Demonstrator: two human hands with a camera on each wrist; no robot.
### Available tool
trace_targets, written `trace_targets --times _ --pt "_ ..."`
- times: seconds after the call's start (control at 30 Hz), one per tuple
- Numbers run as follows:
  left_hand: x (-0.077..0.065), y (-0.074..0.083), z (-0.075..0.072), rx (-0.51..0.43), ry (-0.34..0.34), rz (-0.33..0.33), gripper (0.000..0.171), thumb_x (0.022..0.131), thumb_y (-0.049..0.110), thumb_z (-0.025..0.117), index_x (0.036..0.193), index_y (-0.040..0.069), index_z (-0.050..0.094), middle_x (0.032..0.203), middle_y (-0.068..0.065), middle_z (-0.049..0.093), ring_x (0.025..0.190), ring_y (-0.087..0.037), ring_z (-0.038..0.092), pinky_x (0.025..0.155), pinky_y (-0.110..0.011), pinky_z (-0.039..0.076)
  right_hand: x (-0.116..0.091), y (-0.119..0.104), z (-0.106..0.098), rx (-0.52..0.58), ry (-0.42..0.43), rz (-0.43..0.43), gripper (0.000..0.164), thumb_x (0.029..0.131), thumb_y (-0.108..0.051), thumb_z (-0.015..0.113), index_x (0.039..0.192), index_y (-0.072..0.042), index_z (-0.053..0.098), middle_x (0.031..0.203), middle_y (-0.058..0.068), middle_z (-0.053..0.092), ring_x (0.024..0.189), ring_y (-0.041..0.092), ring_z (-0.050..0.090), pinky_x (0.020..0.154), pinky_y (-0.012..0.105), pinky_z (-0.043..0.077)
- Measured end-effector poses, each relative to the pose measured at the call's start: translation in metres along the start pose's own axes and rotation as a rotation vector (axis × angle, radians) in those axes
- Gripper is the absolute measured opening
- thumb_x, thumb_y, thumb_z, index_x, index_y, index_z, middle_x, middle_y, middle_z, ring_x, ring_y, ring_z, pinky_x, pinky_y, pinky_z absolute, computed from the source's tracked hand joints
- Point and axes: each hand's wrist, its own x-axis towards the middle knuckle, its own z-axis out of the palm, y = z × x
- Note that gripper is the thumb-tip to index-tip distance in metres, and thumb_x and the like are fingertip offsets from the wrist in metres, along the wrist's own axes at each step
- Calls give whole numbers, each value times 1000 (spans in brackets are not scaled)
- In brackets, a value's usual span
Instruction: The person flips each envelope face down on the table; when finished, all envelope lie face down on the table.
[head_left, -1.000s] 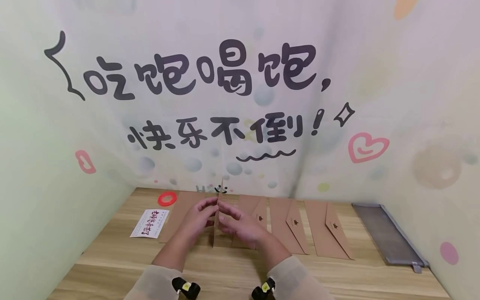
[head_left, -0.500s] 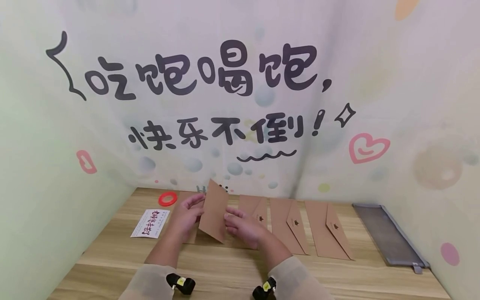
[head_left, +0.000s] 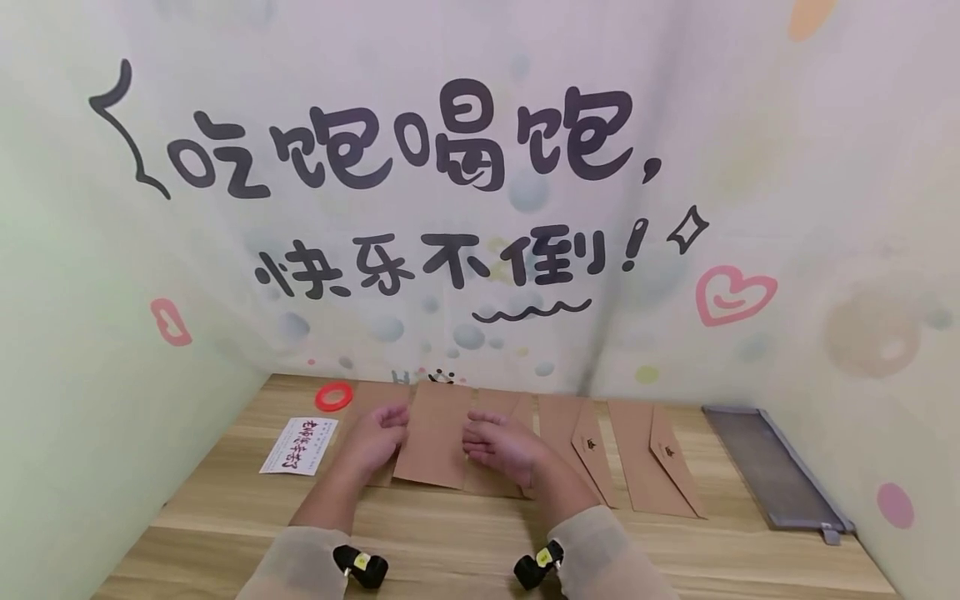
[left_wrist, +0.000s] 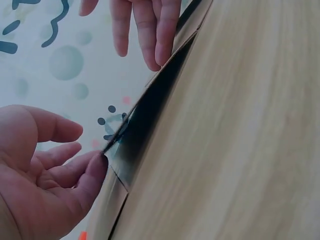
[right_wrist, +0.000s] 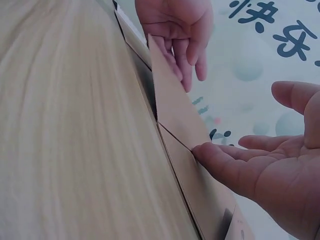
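A brown paper envelope [head_left: 435, 437] with its plain side up lies between my two hands in the head view. It is tilted, its left edge raised off the table in the left wrist view. Under that edge are the fingertips of my left hand [head_left: 377, 437]; the thumb stands apart from the paper. My right hand [head_left: 504, 446] has its fingers extended, a fingertip touching the envelope's right edge in the right wrist view. Another brown envelope [head_left: 384, 397] lies partly beneath my left hand. A flapped envelope [head_left: 495, 406] is partly covered by my right hand.
Two more flapped envelopes lie to the right, the nearer envelope [head_left: 558, 437] and the farther envelope [head_left: 637, 467]. A grey mesh pouch [head_left: 776, 467] is at the far right. On the left are a red ring [head_left: 322, 399] and a white card [head_left: 300, 447] with red writing.
The envelope, upright on edge a second ago, has been lowered leftward until nearly flat. My hands have spread apart, the left one moving left and the right one slightly right.
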Motion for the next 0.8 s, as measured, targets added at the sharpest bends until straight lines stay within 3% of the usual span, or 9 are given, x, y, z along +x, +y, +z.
trace_targets --times 0.33,0.43,0.6,0.8 --pt "-5 2 4 191 -10 32 52 100 15 59 150 0 57 148 -24 63 134 -39 62 115 -56 52 2 0 -3 19 -15 -6 62 114 -20 46 165 9 25 161 39 43 151 50 47 127 57 39" --pt "-6 6 6 169 1 34 53 101 16 58 152 2 56 153 -21 61 138 -38 60 116 -55 51 -2 -8 -6 -6 3 -37 62 114 -21 45 164 9 26 160 38 45 150 49 48 126 56 42" --pt "-6 15 13 17 15 52 51 104 17 58 153 2 55 157 -21 58 138 -38 62 112 -52 56 -13 -20 -17 -35 71 -92 58 114 -25 48 163 4 35 159 35 48 146 47 52 125 56 42" --pt "-3 26 34 -37 -1 103 49 105 17 61 151 0 55 153 -24 60 134 -37 64 105 -45 60 -28 -17 -37 -66 195 -90 52 111 -27 55 158 -5 46 154 26 56 123 29 66 109 43 56"
